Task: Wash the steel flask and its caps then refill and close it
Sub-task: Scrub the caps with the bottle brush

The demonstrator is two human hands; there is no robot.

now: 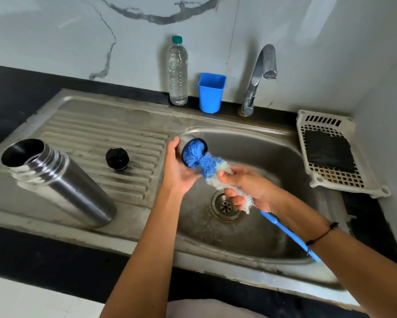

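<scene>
Head view shows the outer cap (188,148) held over the sink (257,143), its open mouth turned toward the person's right. The left hand (178,171) cups it from the left and beneath, fingers curled round its steel wall. The bottle brush (204,160) has its blue bristle head pushed into that mouth, and its long axis runs from the cap down and to the right, the blue handle passing under the right wrist toward the near sink rim. The right hand (245,187) grips the brush high up, fingers closed round the white bristles just beside the cap, so the two hands are close together. Scrubbing the cap seems the step in hand, with any stroke running along that slanted axis.

The steel flask (57,180) stands open and upright on the ribbed draining board at the left, nearer the left hand. The black inner cap (117,158) sits between flask and hands. Open basin lies below the hands; the tap (260,76) stands behind on the worktop (14,92), not running as far as can be seen.
</scene>
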